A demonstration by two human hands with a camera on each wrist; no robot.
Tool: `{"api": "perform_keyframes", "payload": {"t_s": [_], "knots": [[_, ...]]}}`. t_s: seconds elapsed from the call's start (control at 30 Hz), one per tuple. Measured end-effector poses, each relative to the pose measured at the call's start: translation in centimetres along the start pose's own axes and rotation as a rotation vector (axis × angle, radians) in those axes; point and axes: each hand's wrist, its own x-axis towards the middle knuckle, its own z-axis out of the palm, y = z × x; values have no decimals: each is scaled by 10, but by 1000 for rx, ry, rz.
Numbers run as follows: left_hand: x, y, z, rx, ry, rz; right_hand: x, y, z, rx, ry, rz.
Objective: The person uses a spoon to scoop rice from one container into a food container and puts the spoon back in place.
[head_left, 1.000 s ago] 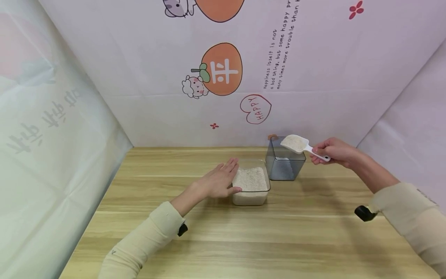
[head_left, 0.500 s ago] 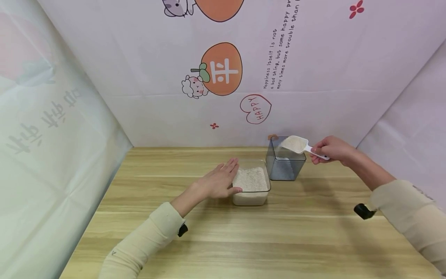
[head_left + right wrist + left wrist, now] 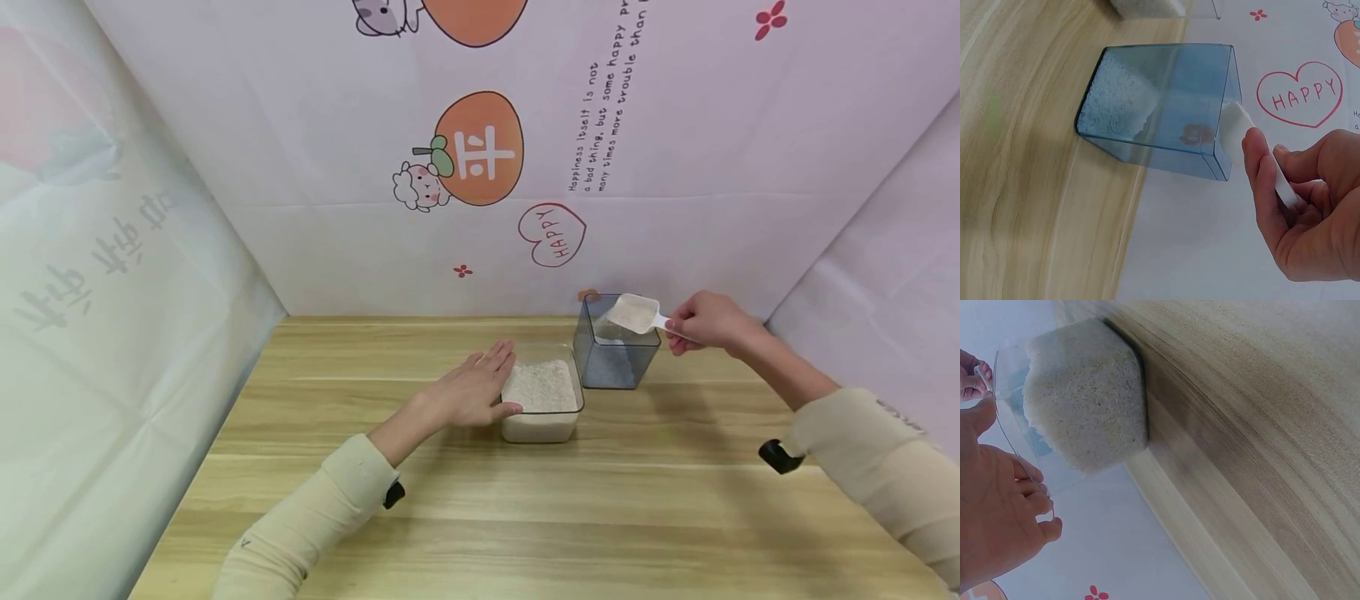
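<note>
My right hand [image 3: 708,321] grips the handle of a white scoop [image 3: 634,313] with rice on it. The scoop is tilted over the mouth of a blue-tinted clear container [image 3: 611,367], and grains fall from its tip. In the right wrist view rice [image 3: 1116,97] lies in the bottom of that container, and the scoop [image 3: 1235,125] reaches in at its rim. My left hand [image 3: 474,387] rests with straight fingers on the left rim of a clear container [image 3: 540,427] of rice. Its palm and fingers [image 3: 1007,500] show at the rim in the left wrist view.
Both containers stand side by side on a wood-grain table [image 3: 480,517], the blue one farther back and to the right. Behind them rises a white printed backdrop [image 3: 337,250], with more white sheeting [image 3: 97,333] on the left and right sides.
My right hand has shifted slightly left and tipped the scoop further into the blue-tinted container; rice has slid off its tip. The left hand has stayed in place.
</note>
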Motion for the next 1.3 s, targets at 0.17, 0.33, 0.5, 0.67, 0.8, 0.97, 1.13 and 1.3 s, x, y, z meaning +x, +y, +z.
{"api": "perform_keyframes", "payload": {"t_s": [0.17, 0.33, 0.5, 0.67, 0.8, 0.97, 1.13, 1.3], "knots": [[0, 1, -2, -6, 0, 3, -1, -5, 4, -45, 24, -11], [-1, 1, -3, -13, -1, 4, -1, -7, 7, -130, 67, -31], [-1, 2, -3, -10, 6, 9, -2, -7, 11, -298, 137, -72], [-2, 2, -2, -5, 6, 8, -4, -9, 16, -422, 185, -97], [-1, 2, -2, -12, 8, 6, -5, -11, 22, -492, 229, -128], [-1, 2, -2, -6, 11, 6, -4, -11, 28, -639, 316, -182], [-1, 3, -2, -7, 13, 8, -4, -9, 33, -734, 360, -192], [-2, 4, -3, -13, 15, 8, -5, -4, 37, -790, 422, -257]]}}
